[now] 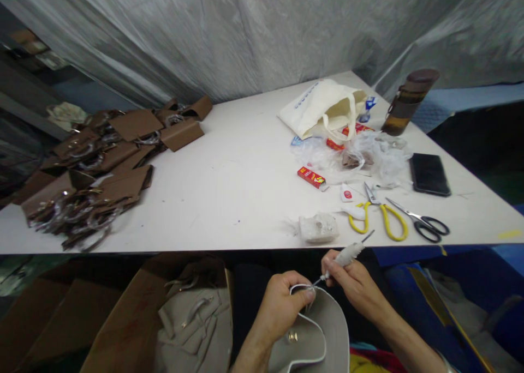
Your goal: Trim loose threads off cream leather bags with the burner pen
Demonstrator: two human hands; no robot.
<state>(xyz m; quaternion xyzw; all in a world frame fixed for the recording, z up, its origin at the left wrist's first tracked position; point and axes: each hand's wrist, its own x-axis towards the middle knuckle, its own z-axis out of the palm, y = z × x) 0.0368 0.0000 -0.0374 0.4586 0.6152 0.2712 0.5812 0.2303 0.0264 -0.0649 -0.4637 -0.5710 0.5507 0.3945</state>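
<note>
My left hand (284, 302) pinches the top edge of a light grey bag (333, 318) in front of my body, below the table's edge. A small gold-coloured fitting (292, 336) shows on the bag's panel. In my right hand (352, 283) is an awl (347, 254) with a whitish, wrapped-looking handle. Its thin metal shaft points down to the bag's edge, right beside my left thumb. Another thin metal piece sticks out of the handle's upper end. Whether the tip has pierced the material is too small to tell.
Brown bags (135, 127) are heaped on the table's left. At right lie yellow-handled scissors (376, 215), black-handled scissors (423, 220), a whitish block (319, 227), a red box (311, 178), a phone (429, 174), a cloth bag (323, 106) and a bottle (409, 103). Below stands a carton (126, 313) of grey bags.
</note>
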